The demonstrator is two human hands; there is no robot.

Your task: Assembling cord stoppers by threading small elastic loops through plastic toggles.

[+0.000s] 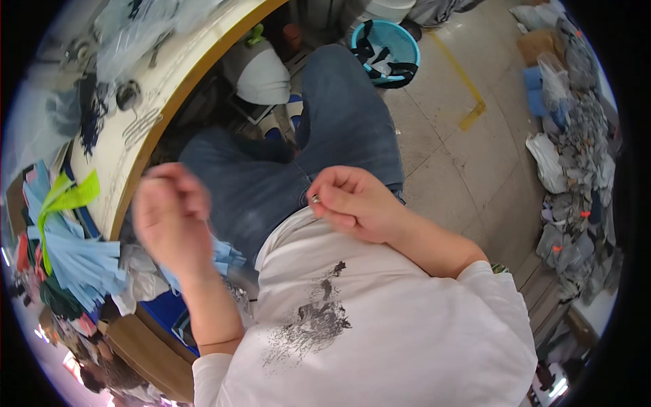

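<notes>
My right hand (pixel 356 203) is in front of my lap, just above the hem of my white shirt (pixel 407 312). Its thumb and forefinger pinch a small shiny metal piece (pixel 315 199), too small to name its kind. Out to the left, near the curved table edge, my left hand (pixel 173 214) is raised and smeared by motion. Its fingers look curled in toward the thumb, and whatever they may hold is hidden. Both hands are apart, over my dark blue trousers (pixel 339 115).
The worktable (pixel 146 88) curves along my left, with clear plastic and dark threads on it. Light blue fabric strips (pixel 85 261) and a neon-green strip (pixel 74 197) hang by its near end. A turquoise basket (pixel 400 41) stands ahead on the floor. Grey scraps (pixel 583 149) are heaped far right.
</notes>
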